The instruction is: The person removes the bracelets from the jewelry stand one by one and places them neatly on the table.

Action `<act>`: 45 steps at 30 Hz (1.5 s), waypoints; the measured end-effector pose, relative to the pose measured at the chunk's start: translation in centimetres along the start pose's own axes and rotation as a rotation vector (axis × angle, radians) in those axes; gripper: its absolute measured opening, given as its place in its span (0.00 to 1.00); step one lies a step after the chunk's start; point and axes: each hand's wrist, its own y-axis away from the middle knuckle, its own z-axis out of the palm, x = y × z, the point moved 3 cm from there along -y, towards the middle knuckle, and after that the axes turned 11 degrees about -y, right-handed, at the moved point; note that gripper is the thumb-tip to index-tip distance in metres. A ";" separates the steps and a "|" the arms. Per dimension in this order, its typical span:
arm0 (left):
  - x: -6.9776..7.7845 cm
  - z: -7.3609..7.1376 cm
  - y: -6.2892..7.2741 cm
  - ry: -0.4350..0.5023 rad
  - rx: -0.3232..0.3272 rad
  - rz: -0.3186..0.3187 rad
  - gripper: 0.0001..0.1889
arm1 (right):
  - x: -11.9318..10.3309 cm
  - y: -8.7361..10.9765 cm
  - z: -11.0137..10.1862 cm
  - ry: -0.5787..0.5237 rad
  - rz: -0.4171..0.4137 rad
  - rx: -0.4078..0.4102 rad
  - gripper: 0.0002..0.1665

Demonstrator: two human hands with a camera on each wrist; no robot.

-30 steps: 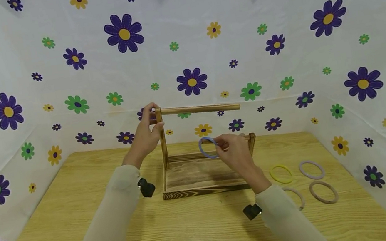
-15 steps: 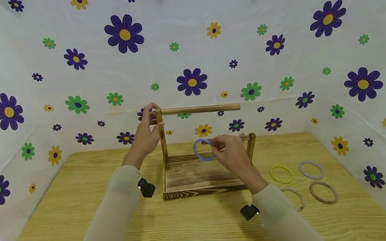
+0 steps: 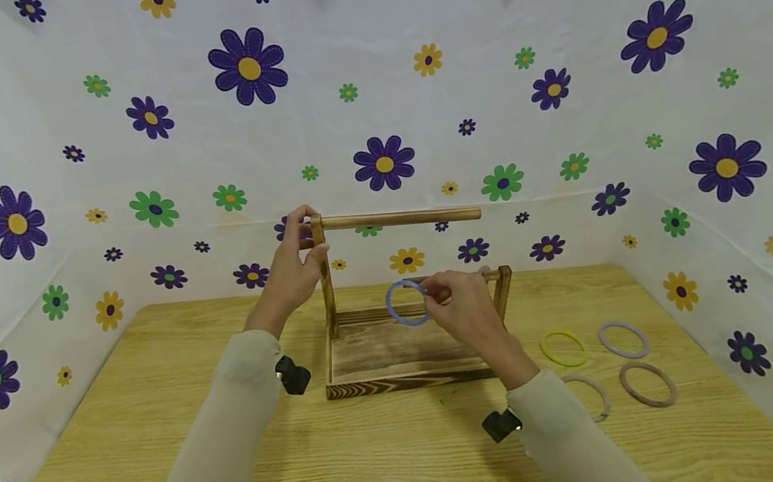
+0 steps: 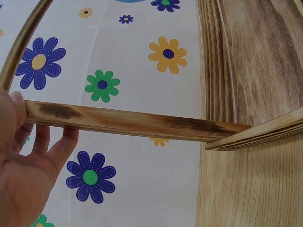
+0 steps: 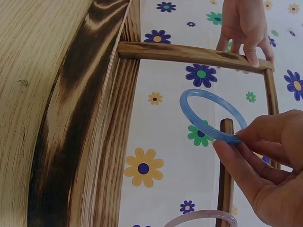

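Observation:
A wooden bangle stand has an upper rod on a tall left post and a lower rod on the right. My left hand grips the top of the tall post, thumb on one side and fingers on the other. A glossy blue bangle is pinched at its edge between the thumb and fingers of my right hand. The lower rod's free end shows within the blue bangle's opening. Farther along that rod, a pale pinkish bangle is partly visible in the right wrist view.
On the wooden table, right of the stand, lie a yellow bangle, a lilac bangle, a brown bangle and a beige bangle partly behind my right sleeve. A flower-print cloth encloses the back and sides.
My right hand has moved slightly left with the blue bangle, bringing it to the lower rod's free end. In the last half second it barely moves. The left hand stays on the post.

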 end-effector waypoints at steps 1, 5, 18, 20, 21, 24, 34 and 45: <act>0.0 0.0 0.0 -0.002 0.001 0.000 0.24 | -0.1 0.0 -0.1 -0.003 0.000 -0.001 0.08; -0.1 0.0 0.0 0.001 -0.001 -0.003 0.23 | -0.3 0.2 -0.3 -0.004 -0.002 -0.008 0.07; 0.1 0.0 0.1 -0.001 -0.005 -0.005 0.23 | -0.4 0.7 -0.7 -0.011 0.013 -0.036 0.07; 0.1 0.0 0.0 -0.001 -0.003 -0.003 0.23 | -0.3 0.8 -0.8 -0.008 0.009 -0.045 0.06; 0.1 0.0 0.0 0.000 -0.001 -0.003 0.23 | -0.2 0.9 -0.8 -0.004 0.007 -0.049 0.06; 0.2 0.0 0.0 0.005 0.000 0.001 0.23 | 0.0 1.1 -1.0 -0.001 0.005 -0.065 0.06; 0.2 0.0 0.1 -0.001 -0.002 -0.012 0.23 | 0.6 1.9 -1.6 0.006 0.042 -0.130 0.06; 0.0 0.1 0.0 0.003 -0.005 -0.014 0.23 | 1.1 2.8 -2.4 0.021 0.101 -0.184 0.08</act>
